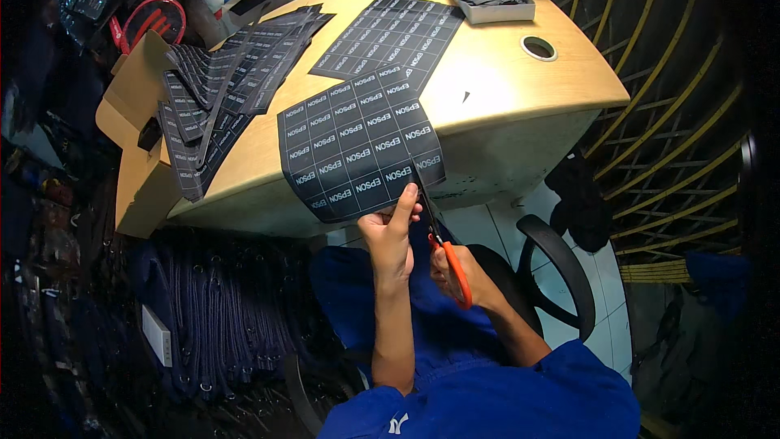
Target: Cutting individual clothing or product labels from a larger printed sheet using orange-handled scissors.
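A dark sheet of printed labels (345,142), ruled into small rectangles, is held up over the table's near edge. My left hand (392,232) pinches its lower edge, thumb on top. In my right hand (465,267) are scissors (457,272) with orange handles; their dark blades reach up to the sheet's lower right edge, beside my left thumb. How far the blades are apart is hard to see. Behind the held sheet, another label sheet (394,32) lies flat on the wooden table (520,97).
Cut label strips (244,65) are heaped at the left, partly over a cardboard box (134,122). A small white tray (500,10) of dark pieces stands at the back right, near a round table hole (539,49). Dark straps (219,309) hang below left; a black chair armrest (561,268) is at right.
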`<action>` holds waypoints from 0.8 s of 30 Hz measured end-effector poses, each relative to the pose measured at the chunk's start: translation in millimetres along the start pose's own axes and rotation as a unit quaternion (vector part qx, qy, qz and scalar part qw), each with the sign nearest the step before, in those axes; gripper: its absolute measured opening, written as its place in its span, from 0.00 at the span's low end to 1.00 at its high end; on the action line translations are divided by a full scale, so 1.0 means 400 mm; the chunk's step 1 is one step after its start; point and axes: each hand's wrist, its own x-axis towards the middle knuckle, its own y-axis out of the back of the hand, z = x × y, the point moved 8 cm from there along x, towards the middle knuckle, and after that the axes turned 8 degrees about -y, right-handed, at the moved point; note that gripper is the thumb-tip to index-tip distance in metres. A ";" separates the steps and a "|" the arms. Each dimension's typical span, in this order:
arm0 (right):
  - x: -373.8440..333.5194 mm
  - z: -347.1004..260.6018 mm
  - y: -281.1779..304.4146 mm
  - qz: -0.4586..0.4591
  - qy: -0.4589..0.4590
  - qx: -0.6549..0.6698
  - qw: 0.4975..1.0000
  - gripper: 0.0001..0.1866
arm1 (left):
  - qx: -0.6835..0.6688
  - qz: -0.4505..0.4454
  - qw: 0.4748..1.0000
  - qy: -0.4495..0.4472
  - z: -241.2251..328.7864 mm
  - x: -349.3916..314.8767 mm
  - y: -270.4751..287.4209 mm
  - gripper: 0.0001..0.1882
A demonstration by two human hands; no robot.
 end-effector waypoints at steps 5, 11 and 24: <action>0.000 0.003 -0.003 -0.002 0.001 0.014 1.000 0.22 | 0.001 -0.005 1.000 0.003 -0.002 -0.001 -0.001 0.06; -0.002 0.005 -0.010 -0.015 -0.022 0.049 0.998 0.20 | 0.001 0.002 1.000 0.005 -0.002 -0.002 0.004 0.05; 0.003 0.013 -0.005 -0.007 -0.035 0.054 0.998 0.18 | 0.003 0.027 1.000 -0.007 -0.007 0.004 0.010 0.08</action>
